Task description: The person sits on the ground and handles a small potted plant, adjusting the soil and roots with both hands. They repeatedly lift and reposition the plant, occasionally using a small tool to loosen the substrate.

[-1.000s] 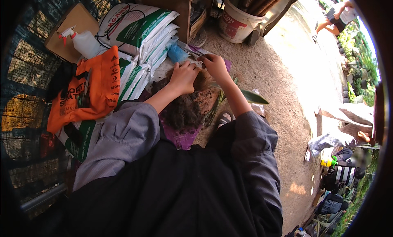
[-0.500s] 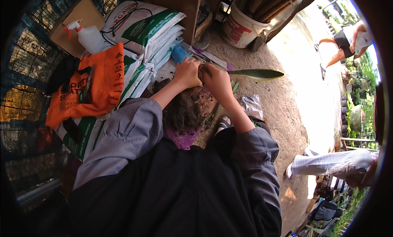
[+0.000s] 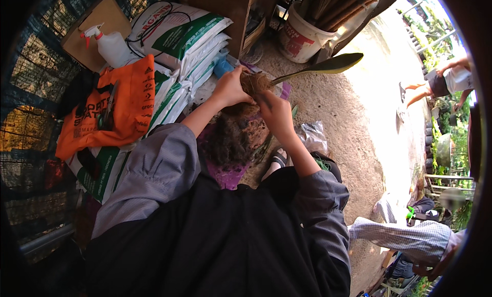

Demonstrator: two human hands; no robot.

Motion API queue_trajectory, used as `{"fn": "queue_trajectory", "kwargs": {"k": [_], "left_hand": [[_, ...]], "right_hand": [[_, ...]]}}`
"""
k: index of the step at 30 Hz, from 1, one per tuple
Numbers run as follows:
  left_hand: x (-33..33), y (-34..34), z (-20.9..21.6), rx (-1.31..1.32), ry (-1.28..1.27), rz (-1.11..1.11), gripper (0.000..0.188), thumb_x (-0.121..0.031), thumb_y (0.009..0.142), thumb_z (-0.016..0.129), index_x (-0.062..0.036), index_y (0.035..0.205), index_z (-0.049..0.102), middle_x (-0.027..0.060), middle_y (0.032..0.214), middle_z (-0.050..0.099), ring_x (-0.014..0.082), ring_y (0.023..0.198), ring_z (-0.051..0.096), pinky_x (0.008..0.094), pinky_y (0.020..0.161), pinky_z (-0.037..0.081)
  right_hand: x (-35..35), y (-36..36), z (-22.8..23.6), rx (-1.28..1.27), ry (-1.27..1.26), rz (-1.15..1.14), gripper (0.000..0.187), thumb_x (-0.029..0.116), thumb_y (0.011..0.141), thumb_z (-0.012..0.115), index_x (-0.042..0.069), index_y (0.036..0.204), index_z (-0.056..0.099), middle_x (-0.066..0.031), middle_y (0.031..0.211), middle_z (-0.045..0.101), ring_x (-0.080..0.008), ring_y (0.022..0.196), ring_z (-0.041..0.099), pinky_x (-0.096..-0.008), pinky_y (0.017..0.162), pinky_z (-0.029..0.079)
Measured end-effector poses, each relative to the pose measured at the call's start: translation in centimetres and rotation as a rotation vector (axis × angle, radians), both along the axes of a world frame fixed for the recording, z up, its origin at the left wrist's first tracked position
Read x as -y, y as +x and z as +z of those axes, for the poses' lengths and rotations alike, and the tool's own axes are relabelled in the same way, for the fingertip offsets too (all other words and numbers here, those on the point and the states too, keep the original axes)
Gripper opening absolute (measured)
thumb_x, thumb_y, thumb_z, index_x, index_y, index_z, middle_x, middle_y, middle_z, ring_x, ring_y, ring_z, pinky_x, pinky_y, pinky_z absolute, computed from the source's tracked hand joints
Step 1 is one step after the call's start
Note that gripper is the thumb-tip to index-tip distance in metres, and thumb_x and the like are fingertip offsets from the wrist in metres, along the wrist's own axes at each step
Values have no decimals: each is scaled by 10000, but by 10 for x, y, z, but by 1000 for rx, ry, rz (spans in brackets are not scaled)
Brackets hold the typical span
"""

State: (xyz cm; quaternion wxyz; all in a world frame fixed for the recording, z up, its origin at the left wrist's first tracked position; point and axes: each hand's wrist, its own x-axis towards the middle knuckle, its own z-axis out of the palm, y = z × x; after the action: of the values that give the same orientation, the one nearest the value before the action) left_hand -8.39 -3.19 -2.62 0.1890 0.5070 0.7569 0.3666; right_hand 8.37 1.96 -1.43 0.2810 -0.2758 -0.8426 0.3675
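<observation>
A brown, fibrous root ball (image 3: 254,84) is gripped between my two hands, and one long green leaf (image 3: 333,65) sticks out of it toward the upper right. My left hand (image 3: 230,89) curls round its left side. From the lower right, my right hand (image 3: 274,110) presses on it with bent fingers, which are partly hidden. Beneath both hands lies a heap of dark soil (image 3: 228,135) on a purple plastic sheet (image 3: 224,179). A blue container (image 3: 222,66) stands just beyond my left hand.
Stacked white and green sacks (image 3: 179,33) stand at the left, with an orange bag (image 3: 115,110) and a spray bottle (image 3: 113,48) on them. A white bucket (image 3: 303,38) of sticks is at the back. Clear plastic (image 3: 313,135) lies right of the soil. Two other people are at the right.
The root ball is tilted and lifted more into view between my hands. Its leaf now slants upward, where it lay nearly level. The people at the right have shifted.
</observation>
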Motion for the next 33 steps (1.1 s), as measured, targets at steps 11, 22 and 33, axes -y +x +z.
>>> {"fn": "queue_trajectory", "kwargs": {"k": [11,22,33], "left_hand": [[-9,-16,-20,290,143,-80,733,-225,484,840,-36,1137,564,121,1039,638,220,955,611,308,855,457],[-2,-3,5,822,76,-30,440,-45,592,762,45,1000,620,91,929,664,164,870,619,289,831,463],[11,-3,2,1191,103,-132,307,-37,753,585,30,1053,599,103,995,645,181,933,603,300,870,456]], "right_hand": [[-8,10,3,-3,-84,-15,167,139,797,587,24,910,630,-192,673,593,-335,608,587,-360,572,449],[-28,13,4,9,-226,-75,226,168,801,558,-17,906,636,-123,654,617,-157,605,605,-302,589,463],[-28,5,33,-202,-627,110,220,157,904,438,11,897,601,48,674,515,-17,566,411,-180,507,310]]}}
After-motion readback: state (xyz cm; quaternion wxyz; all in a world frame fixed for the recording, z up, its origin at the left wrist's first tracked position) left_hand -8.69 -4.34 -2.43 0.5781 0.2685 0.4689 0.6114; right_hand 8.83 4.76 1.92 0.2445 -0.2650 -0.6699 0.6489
